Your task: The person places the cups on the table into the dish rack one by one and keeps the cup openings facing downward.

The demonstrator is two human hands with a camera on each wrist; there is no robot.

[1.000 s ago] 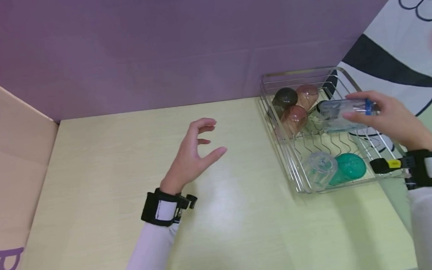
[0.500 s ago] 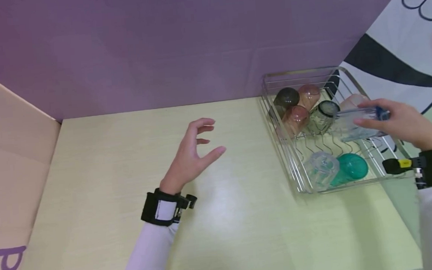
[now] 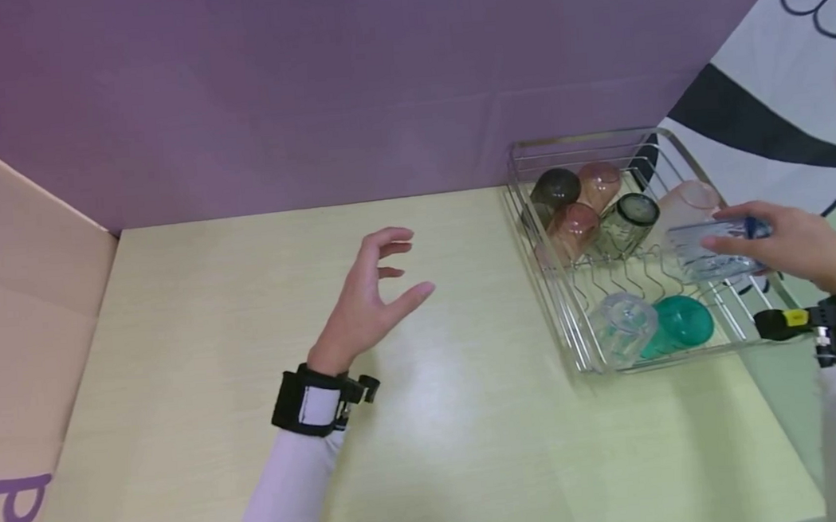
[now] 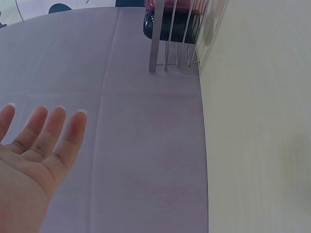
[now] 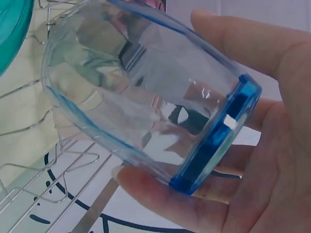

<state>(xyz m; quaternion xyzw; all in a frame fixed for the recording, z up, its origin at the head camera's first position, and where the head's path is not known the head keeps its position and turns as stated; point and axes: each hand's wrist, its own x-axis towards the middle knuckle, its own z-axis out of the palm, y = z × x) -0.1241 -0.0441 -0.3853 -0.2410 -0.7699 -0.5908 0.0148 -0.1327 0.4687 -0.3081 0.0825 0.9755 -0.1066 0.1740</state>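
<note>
My right hand point(image 3: 794, 242) grips a clear cup with a thick blue base point(image 5: 216, 136) between thumb and fingers. The cup point(image 3: 712, 249) lies sideways over the right part of the wire rack point(image 3: 568, 316), its mouth facing left. Behind it in the rack are a pale pink cup point(image 3: 693, 200) and a greenish cup with a dark base point(image 3: 624, 224). A clear cup point(image 3: 623, 324) and a teal cup point(image 3: 684, 322) stand upside down at the front. My left hand point(image 3: 363, 300) hovers over the table, fingers bent loosely, holding nothing.
Two reddish cups, one of them a pink-brown cup point(image 3: 574, 227), and a dark cup point(image 3: 556, 190) fill the rack's back left. The pale wooden table point(image 3: 435, 420) meets a purple backdrop point(image 3: 293, 101) behind. A printed panel point(image 3: 803, 102) borders the right side.
My right hand has drawn the clear cup to the right and slightly toward me, uncovering the greenish and pale pink cups. The left hand stays nearly still.
</note>
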